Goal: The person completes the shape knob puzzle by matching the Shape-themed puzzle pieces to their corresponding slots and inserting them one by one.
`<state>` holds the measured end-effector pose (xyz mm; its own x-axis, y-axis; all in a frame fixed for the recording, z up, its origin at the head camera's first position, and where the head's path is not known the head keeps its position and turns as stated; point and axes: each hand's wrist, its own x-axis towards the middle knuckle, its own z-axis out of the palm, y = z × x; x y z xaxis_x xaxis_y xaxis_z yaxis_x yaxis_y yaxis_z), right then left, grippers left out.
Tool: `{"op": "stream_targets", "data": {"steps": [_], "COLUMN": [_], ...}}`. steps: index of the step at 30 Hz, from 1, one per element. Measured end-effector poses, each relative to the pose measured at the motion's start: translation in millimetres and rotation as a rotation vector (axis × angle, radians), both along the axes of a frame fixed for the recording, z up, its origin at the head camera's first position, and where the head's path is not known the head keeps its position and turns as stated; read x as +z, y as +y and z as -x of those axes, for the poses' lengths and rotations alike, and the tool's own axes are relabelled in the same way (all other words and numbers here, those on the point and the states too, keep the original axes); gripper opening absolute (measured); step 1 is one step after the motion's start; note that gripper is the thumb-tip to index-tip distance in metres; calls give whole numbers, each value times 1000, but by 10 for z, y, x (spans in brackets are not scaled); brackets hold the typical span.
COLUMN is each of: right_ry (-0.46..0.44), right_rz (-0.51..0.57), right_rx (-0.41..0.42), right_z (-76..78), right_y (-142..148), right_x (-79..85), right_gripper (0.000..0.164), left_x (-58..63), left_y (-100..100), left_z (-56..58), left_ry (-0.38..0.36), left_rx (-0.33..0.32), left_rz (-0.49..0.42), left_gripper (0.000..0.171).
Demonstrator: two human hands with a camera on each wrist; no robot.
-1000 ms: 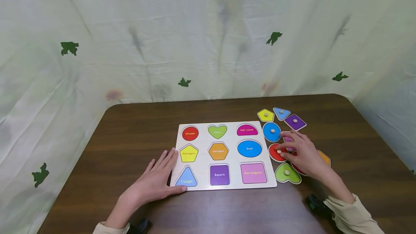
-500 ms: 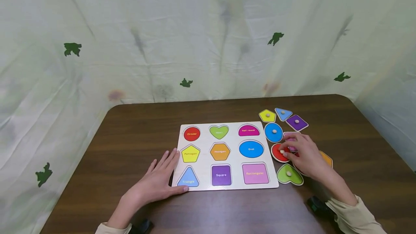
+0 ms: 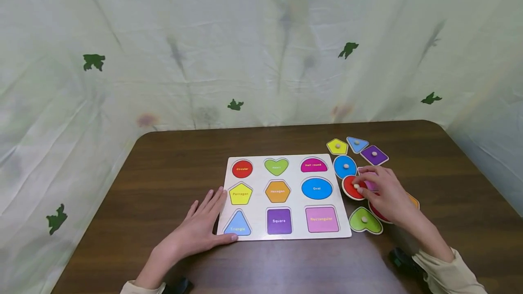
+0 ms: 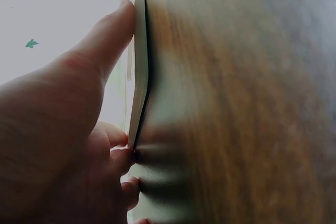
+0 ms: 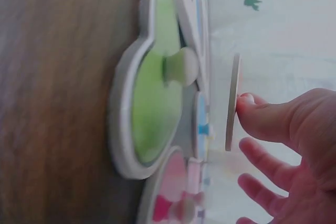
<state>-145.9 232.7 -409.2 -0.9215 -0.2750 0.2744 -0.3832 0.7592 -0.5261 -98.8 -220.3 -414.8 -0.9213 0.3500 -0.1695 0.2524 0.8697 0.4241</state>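
My right hand (image 3: pixel 386 196) pinches the small knob of a red round puzzle piece (image 3: pixel 349 191) between thumb and fingers. In the right wrist view this red round piece (image 5: pixel 233 106) stands off the tabletop, seen edge-on. A green heart piece (image 3: pixel 365 222) lies below the hand, and a dark pink piece (image 3: pixel 377 213) is partly hidden under it. My left hand (image 3: pixel 198 228) rests at the lower left corner of a white shape board (image 3: pixel 255 203), fingers straight along its left edge. Its thumb (image 4: pixel 113 30) lies on the board's near edge.
Right of the board lie a blue oval piece (image 3: pixel 342 170), a pink rectangle piece (image 3: pixel 373 186), a yellow pentagon (image 3: pixel 335 149), a blue triangle (image 3: pixel 356 147), a purple square (image 3: pixel 376 158) and an orange piece (image 3: pixel 415 200). All rest on a brown table (image 3: pixel 180 158) before a pale curtain.
My right hand has taken the red round piece by its knob and raised it slightly, showing more of the dark pink piece beneath. The left hand has stayed on the board.
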Motion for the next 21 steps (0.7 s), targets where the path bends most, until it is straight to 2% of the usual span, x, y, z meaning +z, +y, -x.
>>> {"op": "stream_targets", "data": {"steps": [9,14,17,21], "right_ry": [24,51,20,-64], "right_rz": [97,117,120,139], "right_rx": [76,118,140,162], "right_z": [-41,-4,34,68], "right_y": [-204,-346,-443,-563], "right_x": [83,105,136,172], "right_gripper": [27,28,27,26], "left_x": [-6,-1,3,10], "left_y": [20,31,30,30], "left_z": [-7,2,7,17], "left_ry": [3,4,0,-1], "left_rx": [-2,-4,0,8], "left_rz": [18,28,26,24], "left_gripper": [113,113,114,114]}}
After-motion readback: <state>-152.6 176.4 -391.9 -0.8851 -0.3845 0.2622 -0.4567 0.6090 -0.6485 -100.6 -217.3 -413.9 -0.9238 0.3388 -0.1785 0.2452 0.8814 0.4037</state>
